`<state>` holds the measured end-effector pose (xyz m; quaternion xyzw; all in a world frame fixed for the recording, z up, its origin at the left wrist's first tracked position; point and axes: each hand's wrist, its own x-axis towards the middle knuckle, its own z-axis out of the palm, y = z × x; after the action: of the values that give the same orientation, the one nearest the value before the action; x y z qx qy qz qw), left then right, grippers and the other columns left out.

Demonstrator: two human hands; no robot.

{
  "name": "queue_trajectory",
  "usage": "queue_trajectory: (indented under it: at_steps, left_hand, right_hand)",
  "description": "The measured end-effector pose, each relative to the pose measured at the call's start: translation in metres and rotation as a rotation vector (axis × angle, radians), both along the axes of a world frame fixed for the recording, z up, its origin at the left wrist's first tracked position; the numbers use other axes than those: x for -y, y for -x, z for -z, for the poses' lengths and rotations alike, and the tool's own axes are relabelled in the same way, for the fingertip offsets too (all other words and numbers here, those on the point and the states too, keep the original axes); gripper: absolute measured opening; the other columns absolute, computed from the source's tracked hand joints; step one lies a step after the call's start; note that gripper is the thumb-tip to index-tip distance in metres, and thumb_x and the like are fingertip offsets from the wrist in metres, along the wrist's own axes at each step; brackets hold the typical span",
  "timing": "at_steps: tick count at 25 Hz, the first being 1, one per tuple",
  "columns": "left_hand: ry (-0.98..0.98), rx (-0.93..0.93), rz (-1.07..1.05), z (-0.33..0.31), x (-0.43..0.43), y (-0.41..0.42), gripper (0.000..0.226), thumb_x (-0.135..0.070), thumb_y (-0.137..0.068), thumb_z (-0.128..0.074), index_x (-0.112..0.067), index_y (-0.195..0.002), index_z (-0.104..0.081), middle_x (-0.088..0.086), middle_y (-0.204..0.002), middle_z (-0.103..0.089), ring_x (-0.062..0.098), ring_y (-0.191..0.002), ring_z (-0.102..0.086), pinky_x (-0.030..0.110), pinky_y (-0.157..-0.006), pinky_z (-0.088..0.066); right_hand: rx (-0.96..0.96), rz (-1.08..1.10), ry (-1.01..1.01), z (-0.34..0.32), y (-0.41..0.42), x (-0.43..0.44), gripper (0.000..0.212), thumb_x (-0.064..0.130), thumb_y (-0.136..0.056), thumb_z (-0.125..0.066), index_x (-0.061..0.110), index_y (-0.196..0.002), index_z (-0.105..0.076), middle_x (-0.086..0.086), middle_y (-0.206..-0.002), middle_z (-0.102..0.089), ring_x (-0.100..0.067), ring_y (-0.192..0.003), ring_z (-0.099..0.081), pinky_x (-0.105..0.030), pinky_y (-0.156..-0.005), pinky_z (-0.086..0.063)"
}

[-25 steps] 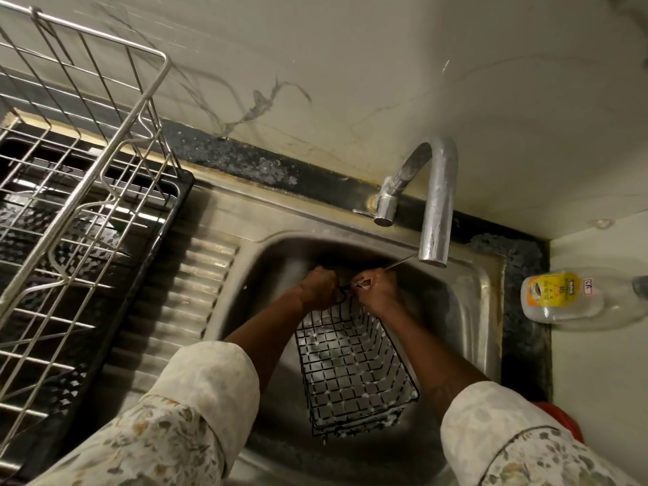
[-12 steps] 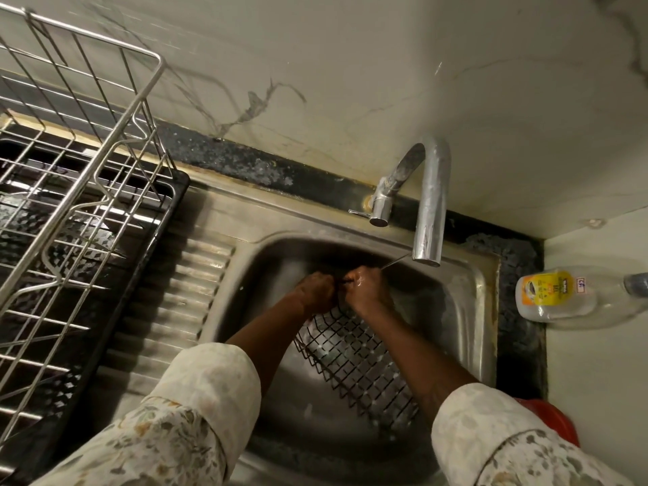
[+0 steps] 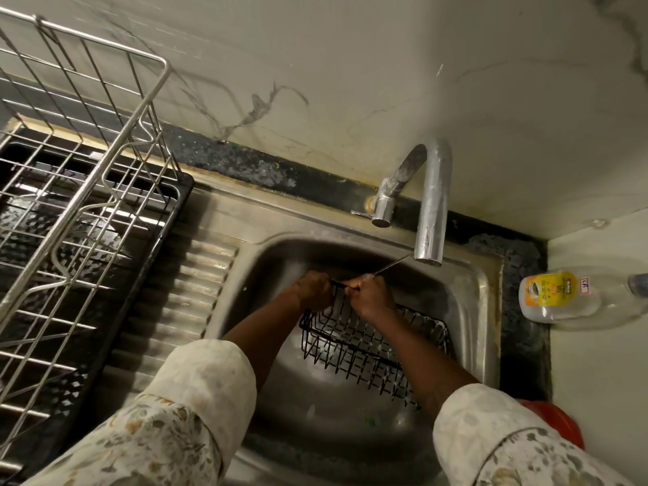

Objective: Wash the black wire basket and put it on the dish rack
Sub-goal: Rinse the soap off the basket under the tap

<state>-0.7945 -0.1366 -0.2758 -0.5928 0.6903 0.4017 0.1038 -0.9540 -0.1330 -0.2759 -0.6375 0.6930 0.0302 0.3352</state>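
1. Both forearms reach forward and down into the steel sink (image 3: 466, 275), sleeves pushed back to mid-forearm.
2. The left hand (image 3: 314, 291) and right hand (image 3: 370, 296) sit side by side at the far rim of the black wire basket (image 3: 364, 349), knuckles up, fingers curled tight on its top wire.
3. The basket hangs tilted inside the basin, below the tap (image 3: 429, 205); a thin stream of water reaches the right hand.
4. The dish rack (image 3: 87, 177) stands on the worktop at left, well apart from the basket.
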Motion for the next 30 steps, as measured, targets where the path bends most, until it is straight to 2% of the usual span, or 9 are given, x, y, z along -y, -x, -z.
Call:
queue_trajectory:
  at_steps: [4, 6, 9, 12, 15, 19, 21, 24, 30]
  left_hand:
    - [-0.112, 0.012, 0.014, -0.011, -0.002, -0.002, 0.033, -0.015, -0.105, -0.042, -0.001, -0.124, -0.064, 0.017, -0.13, -0.063, 0.032, -0.118, -0.06, 0.035, -0.095, -0.048]
    - [-0.161, -0.02, -0.106, -0.007, 0.0, -0.009, 0.031, -0.016, -0.103, -0.046, 0.0, -0.124, -0.063, 0.019, -0.129, -0.062, 0.034, -0.118, -0.06, 0.029, -0.086, -0.049]
    - [-0.057, 0.07, 0.105, -0.014, -0.004, -0.016, 0.028, -0.013, -0.104, -0.048, 0.002, -0.122, -0.063, 0.017, -0.125, -0.064, 0.028, -0.11, -0.064, 0.028, -0.083, -0.051]
    - [-0.083, -0.032, -0.151, -0.015, -0.005, -0.014, 0.021, -0.016, -0.101, -0.05, -0.002, -0.104, -0.065, 0.017, -0.11, -0.066, 0.026, -0.093, -0.066, 0.028, -0.07, -0.048]
    - [-0.063, 0.04, -0.084, -0.018, -0.009, -0.009, 0.023, -0.018, -0.1, -0.05, -0.003, -0.104, -0.067, 0.016, -0.108, -0.069, 0.03, -0.097, -0.069, 0.026, -0.068, -0.045]
    - [0.087, 0.14, 0.18, -0.014, -0.007, -0.036, 0.025, -0.019, -0.102, -0.052, -0.003, -0.117, -0.065, 0.014, -0.108, -0.07, 0.013, -0.067, -0.062, 0.016, -0.048, -0.048]
    - [0.042, 0.145, 0.133, -0.011, -0.01, -0.047, 0.018, -0.012, -0.104, -0.049, -0.003, -0.11, -0.063, 0.007, -0.107, -0.069, 0.011, -0.08, -0.066, 0.016, -0.061, -0.051]
    - [0.231, 0.42, 0.607, 0.004, -0.001, -0.067, 0.015, -0.004, -0.103, -0.048, -0.004, -0.103, -0.063, 0.005, -0.106, -0.07, 0.017, -0.094, -0.07, 0.025, -0.079, -0.055]
    - [0.112, 0.338, 0.445, 0.001, -0.004, -0.052, 0.022, -0.006, -0.105, -0.042, 0.0, -0.111, -0.063, 0.012, -0.114, -0.067, 0.024, -0.1, -0.068, 0.029, -0.076, -0.052]
  right_hand:
    - [0.08, -0.037, -0.056, 0.0, 0.01, 0.006, 0.017, 0.024, -0.09, -0.07, 0.029, -0.105, -0.077, 0.005, -0.098, -0.076, -0.007, -0.083, -0.067, -0.032, -0.08, -0.058]
    - [0.085, -0.048, -0.073, -0.003, 0.028, 0.007, 0.012, 0.03, -0.091, -0.072, 0.028, -0.101, -0.079, 0.009, -0.097, -0.076, -0.002, -0.087, -0.066, -0.025, -0.082, -0.055]
    - [0.095, -0.021, -0.066, -0.004, 0.041, 0.0, 0.014, 0.03, -0.093, -0.07, 0.031, -0.105, -0.077, 0.016, -0.099, -0.074, 0.002, -0.087, -0.062, -0.016, -0.073, -0.045]
    - [0.078, -0.001, -0.042, 0.002, 0.016, -0.004, 0.017, 0.036, -0.094, -0.067, 0.028, -0.106, -0.076, 0.009, -0.101, -0.073, -0.003, -0.088, -0.061, -0.021, -0.073, -0.046]
    - [0.159, 0.065, -0.056, 0.009, -0.01, 0.001, 0.018, 0.032, -0.093, -0.069, 0.029, -0.109, -0.075, 0.006, -0.106, -0.072, -0.006, -0.089, -0.064, -0.023, -0.076, -0.053]
    - [0.18, 0.034, -0.061, -0.006, 0.007, 0.005, 0.018, 0.026, -0.093, -0.07, 0.024, -0.11, -0.077, 0.004, -0.105, -0.074, -0.008, -0.094, -0.065, -0.025, -0.085, -0.051]
    - [0.149, 0.011, -0.067, -0.011, 0.025, 0.003, 0.019, 0.028, -0.094, -0.068, 0.027, -0.112, -0.075, 0.006, -0.109, -0.074, -0.002, -0.09, -0.06, -0.025, -0.084, -0.049]
    - [0.115, 0.051, -0.075, -0.006, 0.029, 0.002, 0.018, 0.03, -0.094, -0.068, 0.03, -0.111, -0.075, 0.005, -0.11, -0.073, -0.003, -0.088, -0.06, -0.03, -0.085, -0.054]
    - [0.211, 0.076, -0.074, -0.008, -0.019, 0.004, 0.022, 0.025, -0.094, -0.069, 0.024, -0.115, -0.074, 0.003, -0.119, -0.069, -0.011, -0.105, -0.061, -0.023, -0.09, -0.045]
